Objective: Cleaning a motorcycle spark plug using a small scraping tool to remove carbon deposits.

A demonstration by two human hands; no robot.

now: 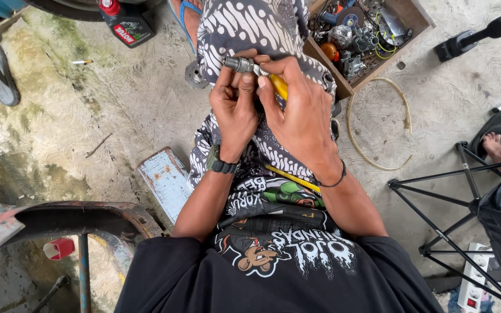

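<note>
Both hands worked over the lap, above the patterned cloth. The left hand [234, 107] pinched a small grey metal fitting [239, 64] between thumb and fingertips, while the right hand [300, 116] was closed around a yellow-handled screwdriver [279, 86] whose tip met the fitting. With nothing bracing the part, the tip could likely have skidded off and jabbed the left thumb. The fitting could also have slipped free and rolled across the concrete floor [117, 110] toward the wooden parts box [343, 87].
</note>
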